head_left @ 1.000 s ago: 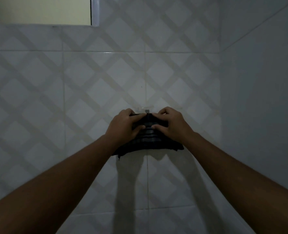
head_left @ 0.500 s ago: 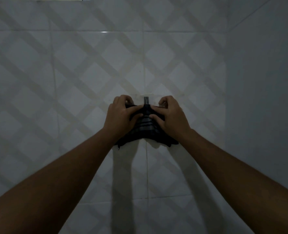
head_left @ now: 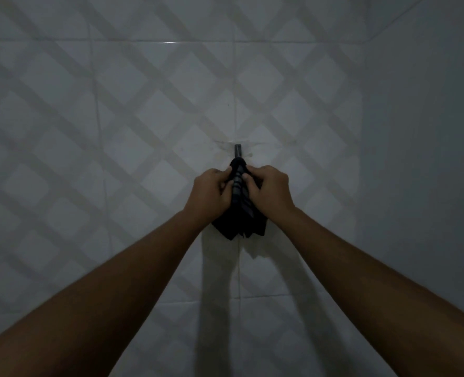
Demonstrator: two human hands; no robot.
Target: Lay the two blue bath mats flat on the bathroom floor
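Two bare forearms reach forward and up from the bottom corners. The left hand (head_left: 210, 195) and right hand (head_left: 273, 190) meet knuckle to knuckle, each with fingers curled tight around a bunched dark cloth (head_left: 240, 213) with pale stripes. In this dim light I cannot tell whether it is a bath mat. Its loose ends hang below the hands, against the wall. Its top sits at a small dark hook (head_left: 238, 150) just above the hands. The hook is fixed to the diamond-patterned tiled wall (head_left: 116, 118), which meets a plain side wall (head_left: 429, 131) on the right.
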